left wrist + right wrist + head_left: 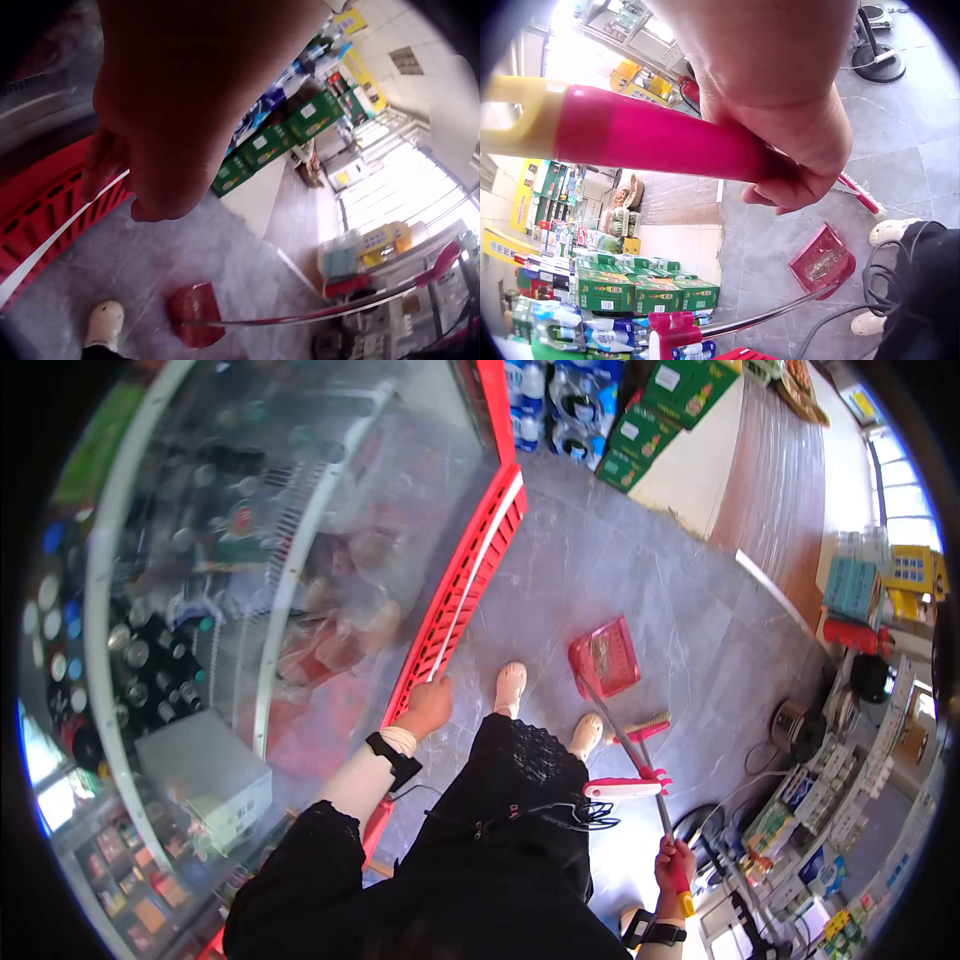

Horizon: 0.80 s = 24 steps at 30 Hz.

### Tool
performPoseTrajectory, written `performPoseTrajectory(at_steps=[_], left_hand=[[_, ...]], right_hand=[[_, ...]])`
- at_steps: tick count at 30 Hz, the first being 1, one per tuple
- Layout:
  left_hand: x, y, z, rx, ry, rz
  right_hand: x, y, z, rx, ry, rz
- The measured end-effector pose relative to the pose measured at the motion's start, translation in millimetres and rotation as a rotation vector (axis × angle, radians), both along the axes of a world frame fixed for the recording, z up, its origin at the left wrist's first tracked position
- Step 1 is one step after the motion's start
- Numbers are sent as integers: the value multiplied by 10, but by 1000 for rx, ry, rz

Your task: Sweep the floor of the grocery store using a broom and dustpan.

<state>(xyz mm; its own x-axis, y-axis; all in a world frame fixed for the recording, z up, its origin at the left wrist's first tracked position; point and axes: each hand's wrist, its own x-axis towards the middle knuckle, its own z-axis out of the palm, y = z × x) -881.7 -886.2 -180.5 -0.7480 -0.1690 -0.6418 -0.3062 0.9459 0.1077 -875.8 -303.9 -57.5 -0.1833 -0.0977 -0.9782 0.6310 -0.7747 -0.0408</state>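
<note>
Dustpan (622, 650), red and long-handled, is resting on the floor ahead of the shoes (510, 685), holding loose debris (826, 264). The right hand (672, 860) is clamping its fingers round the pink grip (652, 139); the left hand (428, 705) is curling its fingers at the white edge of the red grille (470, 590), though how firmly it is gripping I cannot tell, the wrist view being partly blocked by the hand.

Handling this well is probably calling for a steady right wrist, a level pan and slow movement, since a tilted pole (622, 735) could be spilling the debris. Footing is deserving care too: the broom head (861, 193) is sitting near the feet, and a dark cable (876, 281) is looping by the clothing.

Grey, faintly veined tiles (700, 620) are covering the floor. Around it, green cartons (660, 295) and bottled water (577, 410) are standing stacked, and a glass-fronted cooler (330, 470) is rising beside the left hand.
</note>
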Motion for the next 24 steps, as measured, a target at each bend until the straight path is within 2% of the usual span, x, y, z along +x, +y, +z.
performPoseTrajectory(at_steps=[1, 3, 4, 6, 8, 10, 11, 13, 14, 16, 18, 20, 21, 24], left_hand=[[55, -96, -241, 11, -26, -16], [126, -222, -665, -126, -181, -253], [75, -265, -833, -121, -196, -267], [-64, -366, -1153, -217, -118, -412], [-341, -428, -1551, -232, -101, -448], [-631, -418, -1948, -259, -60, -495], [-796, -431, -2138, -289, 50, -558], [-1208, -404, -2373, -309, 33, -577], [-1439, -380, -2489, -340, 26, -582], [-1805, -375, -2864, -368, -6, -575], [-2126, -380, -3171, -399, -42, -566], [-2407, -391, -3413, -431, -87, -584], [-2519, -391, -3613, -487, -198, -560], [-2630, -488, -4093, -542, -291, -629]], right_hand=[[-71, -78, -21, 19, -8, 10], [-173, -198, -48, 99, -27, 52], [-254, -278, -86, 131, -13, 84], [-297, -396, -90, 164, -4, 178], [-386, -535, -103, 278, -101, 322], [-302, -473, -235, 281, -133, 335], [-274, -469, -282, 314, -151, 333], [-219, -499, -397, 377, -129, 330], [-234, -504, -446, 407, -148, 416], [-272, -402, -519, 290, -208, 333], [-309, -402, -670, 305, -236, 326], [-355, -471, -858, 324, -267, 324], [-378, -494, -946, 328, -281, 319], [-432, -529, -1163, 338, -313, 317]])
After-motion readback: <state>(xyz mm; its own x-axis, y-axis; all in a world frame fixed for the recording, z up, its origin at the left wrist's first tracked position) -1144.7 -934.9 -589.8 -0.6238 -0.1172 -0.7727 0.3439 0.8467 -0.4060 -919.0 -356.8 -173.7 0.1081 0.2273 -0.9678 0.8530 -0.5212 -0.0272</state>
